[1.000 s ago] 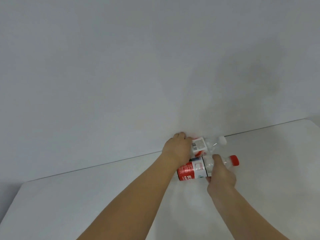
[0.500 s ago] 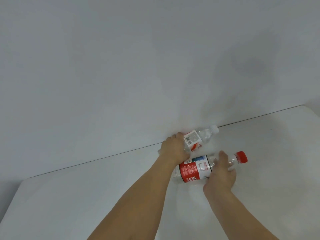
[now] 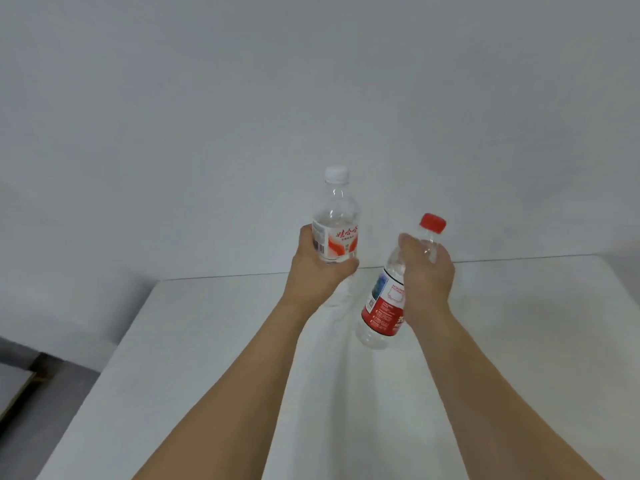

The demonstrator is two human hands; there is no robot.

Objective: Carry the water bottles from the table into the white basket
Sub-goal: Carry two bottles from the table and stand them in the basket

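My left hand grips a clear water bottle with a white cap by its lower half and holds it upright above the white table. My right hand grips the neck and shoulder of a second clear bottle with a red cap and red label. That bottle hangs tilted, cap up and to the right, base toward the table. Both bottles are lifted off the tabletop. No white basket is in view.
The table's far edge meets a plain pale wall. Past the table's left edge lie a strip of dark floor and a pale board at the frame's left border.
Both bottles lay on the table under my hands. Now each hand has lifted its bottle, the white-capped one turned upright and the red-capped one raised at a tilt.
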